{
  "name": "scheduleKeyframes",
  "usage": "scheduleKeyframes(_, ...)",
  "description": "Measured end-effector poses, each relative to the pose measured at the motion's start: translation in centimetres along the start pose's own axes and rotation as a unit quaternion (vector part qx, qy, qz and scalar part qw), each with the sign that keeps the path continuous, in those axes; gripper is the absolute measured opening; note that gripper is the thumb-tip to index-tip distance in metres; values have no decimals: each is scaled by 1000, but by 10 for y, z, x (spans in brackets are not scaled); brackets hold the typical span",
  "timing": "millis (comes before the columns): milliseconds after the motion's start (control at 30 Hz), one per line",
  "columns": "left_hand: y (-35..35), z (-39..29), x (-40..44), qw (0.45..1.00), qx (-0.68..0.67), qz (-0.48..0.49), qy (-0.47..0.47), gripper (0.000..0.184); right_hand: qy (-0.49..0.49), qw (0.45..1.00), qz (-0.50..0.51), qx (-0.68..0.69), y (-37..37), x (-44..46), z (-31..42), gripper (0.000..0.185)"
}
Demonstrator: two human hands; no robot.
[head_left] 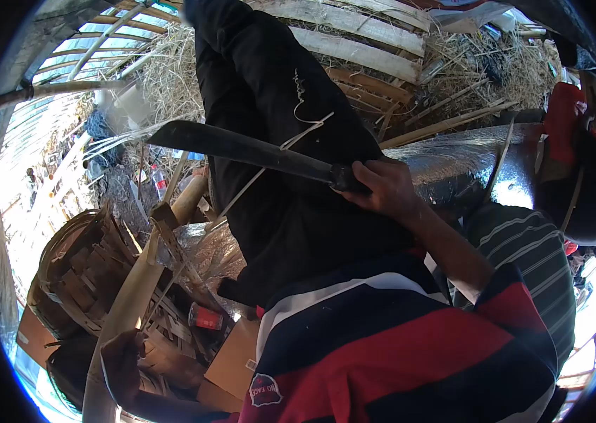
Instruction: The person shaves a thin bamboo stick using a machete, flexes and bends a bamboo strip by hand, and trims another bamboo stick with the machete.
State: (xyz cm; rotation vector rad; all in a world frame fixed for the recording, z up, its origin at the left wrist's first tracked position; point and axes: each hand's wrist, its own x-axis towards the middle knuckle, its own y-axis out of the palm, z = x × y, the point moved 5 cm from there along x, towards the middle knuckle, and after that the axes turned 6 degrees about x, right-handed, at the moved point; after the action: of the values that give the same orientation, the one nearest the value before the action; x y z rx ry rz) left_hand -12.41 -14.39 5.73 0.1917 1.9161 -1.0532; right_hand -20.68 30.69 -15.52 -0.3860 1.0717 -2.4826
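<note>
My right hand [385,189] is wrapped around the dark handle of a machete [241,149]. Its broad dark blade points left across my black trousers [298,211]. A thin pale bamboo strip [243,189] runs from below the blade's edge down to the lower left, and a curled shaving [298,99] hangs at its upper end over my leg. In shadow at the lower left, my left hand [123,358] is closed around the lower end of the strip, next to a thick bamboo pole [120,317].
Woven baskets [83,268] stand at the left, near a cardboard box [233,359] and a red can [206,316]. A bottle with a red label [159,182] lies farther off. Bamboo slats [354,53] and dry straw [175,74] fill the far side. Another person's striped garment [523,271] seems to show at right.
</note>
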Motion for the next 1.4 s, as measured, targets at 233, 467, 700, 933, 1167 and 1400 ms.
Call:
scheduleKeyframes(233, -11, 16, -35, 998, 33, -2, -49, 14, -24, 1000, 3, 8, 2, -3, -3, 41)
scheduleKeyframes(467, -21, 19, -57, 995, 50, -19, -87, 15, 120, 989, -51, 73, 2, 0, -36, 36)
scheduleKeyframes(700, -25, 20, -68, 992, 41, -65, -99, 13, 150, 959, -127, 204, -1, 4, -42, 32)
scheduleKeyframes(933, 16, -11, -11, 999, 1, -36, 4, 13, 433, 732, -244, 466, -20, -4, -59, 24)
scheduleKeyframes(1167, 99, -19, 70, 987, -124, 103, 25, 20, 405, 735, -262, 476, -23, -7, -59, 20)
scheduleKeyframes(1400, 125, 6, 81, 967, -197, 158, -42, 19, 420, 766, -183, 451, -8, 8, -61, 20)
